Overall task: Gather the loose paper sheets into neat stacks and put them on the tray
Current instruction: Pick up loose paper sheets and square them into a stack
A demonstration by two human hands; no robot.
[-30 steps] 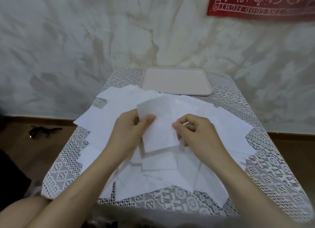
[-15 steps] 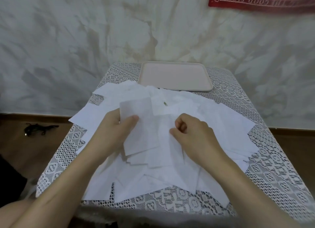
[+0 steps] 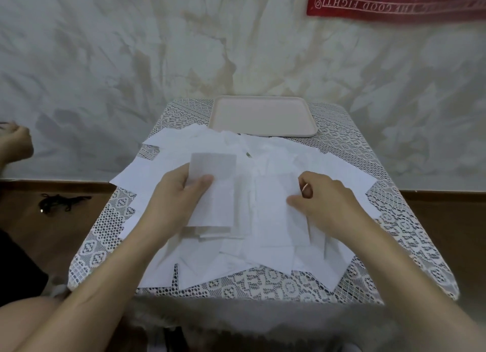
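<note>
Many loose white paper sheets (image 3: 342, 175) lie overlapping across the lace-covered table. My left hand (image 3: 181, 193) holds a small stack of sheets (image 3: 213, 191) upright by its left edge, thumb on the front. My right hand (image 3: 323, 201) pinches the right edge of a sheet (image 3: 271, 209) lying on the pile, its fingers curled. A pale pink tray (image 3: 263, 116) sits at the far end of the table, with nothing on it.
The table's lace cloth (image 3: 410, 236) shows along the right, left and front edges. Another person's hand (image 3: 14, 143) is at the far left. A dark cord (image 3: 60, 203) lies on the wooden floor at left. A red banner (image 3: 394, 1) hangs on the wall.
My left hand has carried its stack leftward. My right hand has moved right and down onto the pile and now pinches another sheet.
</note>
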